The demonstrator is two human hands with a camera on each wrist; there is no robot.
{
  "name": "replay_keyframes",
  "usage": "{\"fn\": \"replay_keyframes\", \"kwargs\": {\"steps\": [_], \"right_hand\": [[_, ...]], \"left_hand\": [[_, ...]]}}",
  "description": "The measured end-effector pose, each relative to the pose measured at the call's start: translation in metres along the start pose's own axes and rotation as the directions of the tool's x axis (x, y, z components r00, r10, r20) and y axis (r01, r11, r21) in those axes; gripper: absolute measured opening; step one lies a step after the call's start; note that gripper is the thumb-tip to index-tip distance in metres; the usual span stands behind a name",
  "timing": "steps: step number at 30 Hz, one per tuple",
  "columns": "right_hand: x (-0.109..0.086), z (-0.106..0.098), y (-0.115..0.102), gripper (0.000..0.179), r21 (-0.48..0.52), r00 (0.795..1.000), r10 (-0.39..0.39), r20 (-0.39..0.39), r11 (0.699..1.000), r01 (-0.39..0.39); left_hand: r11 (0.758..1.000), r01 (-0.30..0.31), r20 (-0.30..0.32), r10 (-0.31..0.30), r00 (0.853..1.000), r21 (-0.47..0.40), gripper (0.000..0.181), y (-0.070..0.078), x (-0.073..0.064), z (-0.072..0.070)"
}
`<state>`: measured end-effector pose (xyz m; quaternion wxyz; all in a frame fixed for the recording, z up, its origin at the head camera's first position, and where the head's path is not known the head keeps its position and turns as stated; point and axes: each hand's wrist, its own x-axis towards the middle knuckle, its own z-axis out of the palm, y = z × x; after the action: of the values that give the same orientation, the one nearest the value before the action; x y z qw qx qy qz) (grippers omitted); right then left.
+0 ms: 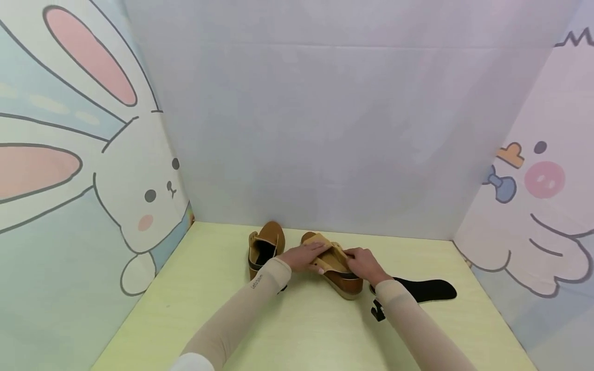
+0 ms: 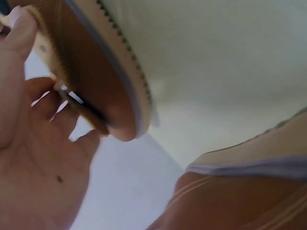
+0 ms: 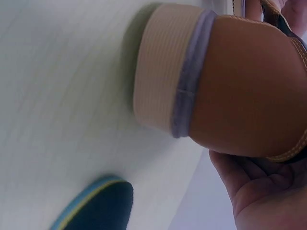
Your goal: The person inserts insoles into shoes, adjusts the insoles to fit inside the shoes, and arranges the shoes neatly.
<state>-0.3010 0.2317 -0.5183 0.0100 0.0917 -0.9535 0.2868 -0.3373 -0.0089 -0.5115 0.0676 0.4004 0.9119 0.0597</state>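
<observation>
A brown shoe (image 1: 345, 285) with a tan lining and thick pale sole stands angled on the table, its toe toward the back wall. My left hand (image 1: 303, 256) holds its left upper edge and tongue, fingers across the top and thumb at the side. On the opposite side, my right hand (image 1: 366, 264) grips the collar near the heel. The right wrist view shows the shoe's rounded heel (image 3: 244, 86) up close, with the right fingers partly hidden behind it. Left of this shoe is a matching brown shoe (image 1: 273, 234), partly covered by my left forearm.
A black insole (image 1: 429, 290) lies on the pale yellow table (image 1: 306, 340) beyond my right forearm. Beside that forearm is a small black hook-shaped piece (image 1: 378, 310). A grey-white back wall (image 1: 320, 129) and cartoon-printed side panels surround the table.
</observation>
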Motion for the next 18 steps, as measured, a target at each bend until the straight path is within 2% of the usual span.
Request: {"fn": "replay_keyframes", "kwargs": {"steps": [3,8,10,14,18], "right_hand": [[-0.001,-0.007,0.001,0.039,-0.028,0.999,-0.025,0.025,0.999,0.026],[0.0,-0.01,0.009,0.037,-0.057,0.992,-0.091,0.083,0.994,0.096],[-0.002,-0.011,0.013,0.038,-0.048,0.989,-0.109,0.096,0.992,0.114],[-0.009,-0.017,0.018,0.042,0.032,0.985,-0.141,0.096,0.99,0.139],[-0.015,-0.023,0.02,0.046,0.04,0.972,-0.223,0.072,0.974,0.221]], "left_hand": [[1.0,0.0,-0.047,-0.001,0.999,-0.012,0.084,0.003,0.0,0.006],[1.0,0.027,-0.074,-0.027,0.997,0.001,0.084,0.012,-0.006,0.004],[0.999,0.041,-0.074,-0.042,0.996,-0.008,0.085,0.016,-0.007,0.003],[0.997,0.073,-0.07,-0.074,0.995,-0.01,0.085,0.021,-0.009,0.001],[0.996,0.088,-0.073,-0.089,0.993,-0.007,0.084,0.021,-0.01,0.0]]}}
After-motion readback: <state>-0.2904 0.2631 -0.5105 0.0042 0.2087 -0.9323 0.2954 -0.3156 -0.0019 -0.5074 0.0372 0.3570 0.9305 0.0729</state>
